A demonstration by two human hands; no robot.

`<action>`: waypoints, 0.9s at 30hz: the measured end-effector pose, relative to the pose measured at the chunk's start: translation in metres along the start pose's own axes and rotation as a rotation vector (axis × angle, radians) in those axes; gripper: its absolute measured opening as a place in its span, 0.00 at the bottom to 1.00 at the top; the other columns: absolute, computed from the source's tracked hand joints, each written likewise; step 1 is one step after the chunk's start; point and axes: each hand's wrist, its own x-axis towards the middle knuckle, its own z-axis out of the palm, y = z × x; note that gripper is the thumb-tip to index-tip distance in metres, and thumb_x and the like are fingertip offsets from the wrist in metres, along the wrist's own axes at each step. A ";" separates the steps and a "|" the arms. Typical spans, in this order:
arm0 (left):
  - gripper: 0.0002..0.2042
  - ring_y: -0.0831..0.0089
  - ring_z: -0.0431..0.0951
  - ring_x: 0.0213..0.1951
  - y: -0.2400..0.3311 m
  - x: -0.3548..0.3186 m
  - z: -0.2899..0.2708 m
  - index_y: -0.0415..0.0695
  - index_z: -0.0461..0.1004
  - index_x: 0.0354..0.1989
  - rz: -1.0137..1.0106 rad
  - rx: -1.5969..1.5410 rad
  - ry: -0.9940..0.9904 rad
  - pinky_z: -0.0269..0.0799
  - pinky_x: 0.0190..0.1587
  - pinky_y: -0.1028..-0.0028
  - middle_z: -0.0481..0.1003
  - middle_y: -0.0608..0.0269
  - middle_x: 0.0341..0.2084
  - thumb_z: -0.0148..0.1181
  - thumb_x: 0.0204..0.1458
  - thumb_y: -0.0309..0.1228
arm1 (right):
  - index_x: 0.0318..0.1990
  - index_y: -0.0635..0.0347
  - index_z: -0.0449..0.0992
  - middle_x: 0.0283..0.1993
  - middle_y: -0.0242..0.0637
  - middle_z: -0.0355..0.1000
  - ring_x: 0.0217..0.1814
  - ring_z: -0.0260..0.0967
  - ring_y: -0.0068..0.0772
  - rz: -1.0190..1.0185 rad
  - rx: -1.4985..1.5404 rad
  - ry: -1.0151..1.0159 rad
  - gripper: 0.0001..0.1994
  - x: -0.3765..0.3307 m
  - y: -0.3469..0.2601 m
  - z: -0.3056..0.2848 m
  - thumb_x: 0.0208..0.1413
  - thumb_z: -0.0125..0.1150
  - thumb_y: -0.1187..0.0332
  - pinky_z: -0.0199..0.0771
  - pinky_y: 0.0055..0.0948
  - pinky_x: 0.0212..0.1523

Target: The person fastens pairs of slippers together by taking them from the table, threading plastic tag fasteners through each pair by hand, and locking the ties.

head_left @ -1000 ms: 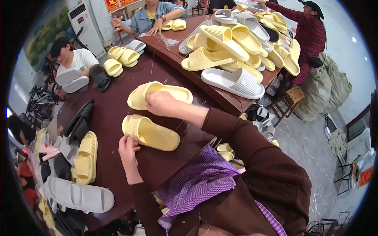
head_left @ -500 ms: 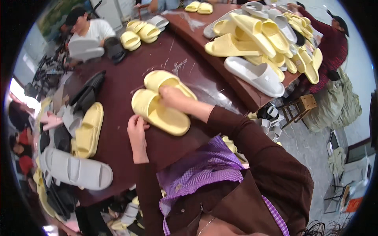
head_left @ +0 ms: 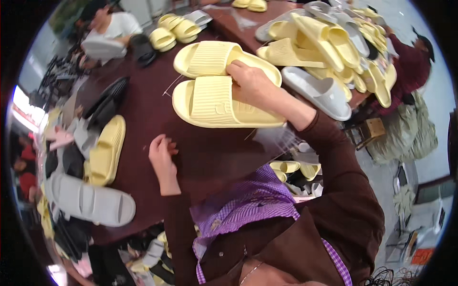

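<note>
In the head view, pale green sacks bulge on the right side of the room, their contents hidden from you. Your right hand is clamped on a pair of yellow slippers, gripping them at their inner edges just behind the ribbed straps. The pair lies side by side in front of that hand, toes to the left and straps up, over the dark red table. Your left hand is apart from the slippers, nearer your body, its fingers loosely curled with nothing between them. To its left on the same table are another yellow slipper, a long grey slipper and black slippers. More yellow slippers sit at the far side, near a person in a white shirt. The adjoining red-brown table bears a heap of slippers, mostly yellow with some grey. Beyond it, at the right, is a person in dark red, seemingly turned away, though blurred. A wooden stool stands below on the grey floor.
</note>
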 end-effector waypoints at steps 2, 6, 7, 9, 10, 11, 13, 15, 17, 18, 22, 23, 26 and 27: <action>0.10 0.75 0.72 0.28 0.000 -0.001 -0.004 0.38 0.68 0.46 0.028 -0.036 -0.022 0.69 0.25 0.77 0.72 0.60 0.30 0.50 0.57 0.28 | 0.38 0.60 0.71 0.38 0.47 0.70 0.38 0.70 0.52 0.002 -0.099 0.068 0.12 0.003 0.019 -0.040 0.45 0.59 0.69 0.71 0.42 0.39; 0.09 0.77 0.71 0.27 0.001 0.000 -0.001 0.38 0.68 0.45 -0.013 -0.027 0.008 0.68 0.25 0.80 0.71 0.61 0.29 0.50 0.57 0.27 | 0.49 0.57 0.72 0.43 0.50 0.73 0.41 0.73 0.50 0.313 -0.601 -0.027 0.18 0.067 0.097 -0.160 0.49 0.53 0.69 0.73 0.44 0.39; 0.09 0.77 0.71 0.26 0.000 0.000 -0.008 0.38 0.68 0.44 -0.007 -0.019 0.027 0.68 0.24 0.81 0.71 0.61 0.29 0.50 0.57 0.26 | 0.52 0.57 0.70 0.41 0.50 0.74 0.45 0.73 0.40 0.493 -0.680 -0.149 0.23 0.075 0.040 -0.203 0.45 0.62 0.64 0.72 0.39 0.46; 0.09 0.79 0.71 0.26 0.000 0.002 0.002 0.37 0.67 0.43 0.015 -0.031 -0.017 0.68 0.22 0.83 0.71 0.61 0.28 0.50 0.55 0.24 | 0.52 0.58 0.70 0.42 0.50 0.74 0.44 0.72 0.44 0.445 -0.717 0.186 0.26 0.076 0.171 -0.253 0.42 0.65 0.62 0.72 0.40 0.44; 0.09 0.79 0.71 0.26 0.000 0.004 0.008 0.37 0.67 0.43 0.013 -0.050 -0.044 0.68 0.22 0.83 0.71 0.61 0.28 0.50 0.55 0.24 | 0.50 0.59 0.72 0.42 0.50 0.74 0.44 0.72 0.47 0.148 -0.409 0.278 0.23 0.054 0.238 -0.292 0.43 0.64 0.65 0.71 0.39 0.44; 0.09 0.79 0.71 0.25 -0.003 0.007 0.012 0.37 0.67 0.43 0.003 -0.055 -0.049 0.68 0.22 0.83 0.71 0.61 0.28 0.50 0.55 0.24 | 0.48 0.60 0.73 0.42 0.49 0.74 0.44 0.71 0.49 -0.156 -0.071 0.341 0.20 0.044 0.284 -0.307 0.44 0.64 0.68 0.71 0.39 0.43; 0.09 0.79 0.71 0.25 0.000 0.002 -0.007 0.37 0.67 0.44 0.006 -0.045 0.017 0.68 0.22 0.83 0.71 0.61 0.29 0.49 0.56 0.24 | 0.50 0.56 0.71 0.45 0.48 0.73 0.44 0.72 0.49 0.471 -0.684 0.141 0.18 0.050 0.271 -0.260 0.50 0.53 0.70 0.71 0.44 0.43; 0.09 0.79 0.71 0.25 -0.002 0.006 0.007 0.37 0.67 0.44 -0.012 -0.052 -0.015 0.68 0.22 0.83 0.71 0.61 0.29 0.49 0.56 0.24 | 0.51 0.55 0.71 0.46 0.46 0.74 0.48 0.71 0.47 0.383 -0.822 0.216 0.18 0.009 0.330 -0.257 0.51 0.53 0.70 0.70 0.41 0.47; 0.09 0.79 0.70 0.25 0.000 0.004 0.000 0.37 0.66 0.44 -0.025 -0.016 -0.001 0.68 0.22 0.83 0.70 0.61 0.29 0.48 0.56 0.24 | 0.53 0.50 0.70 0.48 0.47 0.73 0.50 0.70 0.46 0.453 -0.828 0.195 0.18 -0.001 0.323 -0.223 0.52 0.52 0.67 0.68 0.42 0.49; 0.09 0.79 0.70 0.25 0.001 0.002 -0.004 0.37 0.66 0.44 -0.030 -0.012 0.017 0.68 0.22 0.83 0.70 0.61 0.29 0.48 0.56 0.24 | 0.54 0.46 0.70 0.49 0.47 0.72 0.52 0.69 0.46 0.539 -0.850 0.180 0.19 -0.005 0.314 -0.211 0.54 0.50 0.64 0.66 0.43 0.51; 0.10 0.78 0.71 0.27 -0.002 0.004 -0.005 0.38 0.66 0.46 -0.020 -0.014 -0.043 0.69 0.25 0.81 0.70 0.62 0.30 0.48 0.59 0.27 | 0.54 0.47 0.70 0.51 0.47 0.71 0.54 0.68 0.45 0.409 -1.002 0.291 0.18 -0.011 0.312 -0.220 0.55 0.47 0.64 0.64 0.45 0.53; 0.10 0.78 0.71 0.27 0.000 0.003 -0.007 0.38 0.65 0.47 -0.020 -0.029 -0.046 0.69 0.25 0.81 0.70 0.62 0.30 0.48 0.59 0.27 | 0.54 0.47 0.70 0.51 0.47 0.71 0.54 0.68 0.45 0.407 -0.990 0.271 0.18 -0.009 0.305 -0.217 0.55 0.47 0.64 0.64 0.45 0.53; 0.11 0.78 0.71 0.28 0.001 0.004 -0.005 0.37 0.65 0.48 -0.032 -0.058 -0.055 0.70 0.26 0.81 0.70 0.62 0.31 0.48 0.59 0.28 | 0.52 0.53 0.72 0.51 0.44 0.72 0.56 0.68 0.41 0.192 -0.987 0.459 0.17 0.000 0.252 -0.209 0.54 0.48 0.68 0.63 0.41 0.56; 0.11 0.78 0.71 0.28 0.002 0.002 -0.002 0.37 0.65 0.48 -0.010 -0.066 -0.072 0.70 0.26 0.81 0.70 0.61 0.31 0.48 0.59 0.27 | 0.52 0.53 0.72 0.51 0.44 0.72 0.56 0.68 0.41 0.189 -0.977 0.445 0.17 0.004 0.231 -0.207 0.54 0.48 0.68 0.63 0.41 0.56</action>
